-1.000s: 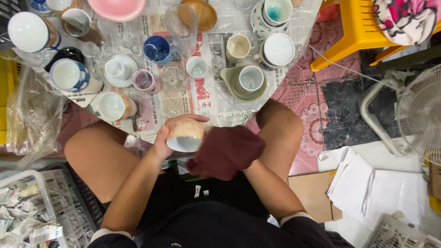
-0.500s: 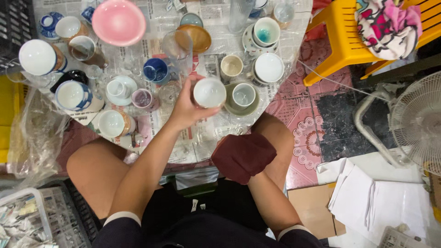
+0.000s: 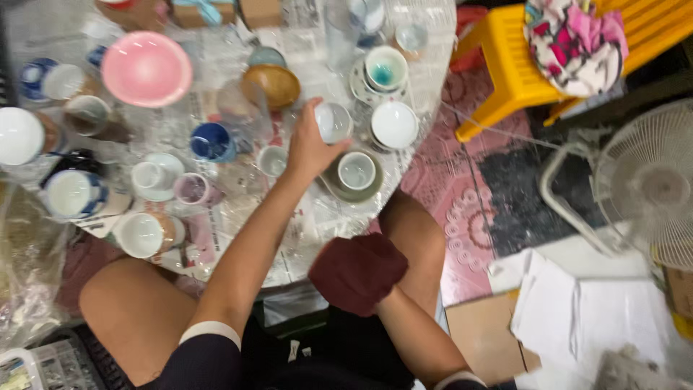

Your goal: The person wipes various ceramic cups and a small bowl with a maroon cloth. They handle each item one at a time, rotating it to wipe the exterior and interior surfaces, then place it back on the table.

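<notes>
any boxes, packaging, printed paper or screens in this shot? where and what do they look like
Cardboard boxes: top edge beyond the cups, brown, one with pale blue tape.
Newspaper sheets: spread under the cups, grey print with colour patches.
Flat cardboard: floor, lower right, tan.
White paper sheets: floor beside the cardboard, loosely stacked.
No screens in view.

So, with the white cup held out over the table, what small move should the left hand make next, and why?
Probably lower the white cup onto the bare plastic sheet just below it and let go. The left hand holds it above the crowded table, between the brown bowl and the white bowl, while the right hand rests in the lap, wrapped in a dark red cloth.
</notes>
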